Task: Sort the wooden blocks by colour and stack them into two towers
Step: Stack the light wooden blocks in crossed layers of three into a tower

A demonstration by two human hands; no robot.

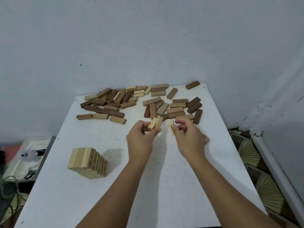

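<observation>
A modest room in a home, by the look of it: a white table (213,162) set against a scuffed, pale painted wall (148,38); fan-patterned floor tiles (269,193) at right; a tangle of green cord (9,186) on the floor at left; loose wooden blocks (139,102) scattered across the tabletop.

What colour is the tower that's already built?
Pale, light-coloured wood; the tower shows clearly in the head view, on the white table.

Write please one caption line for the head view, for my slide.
Both hands, left and right, hold pale blocks above a white table; one pale tower stands, mixed blocks wait.
</observation>
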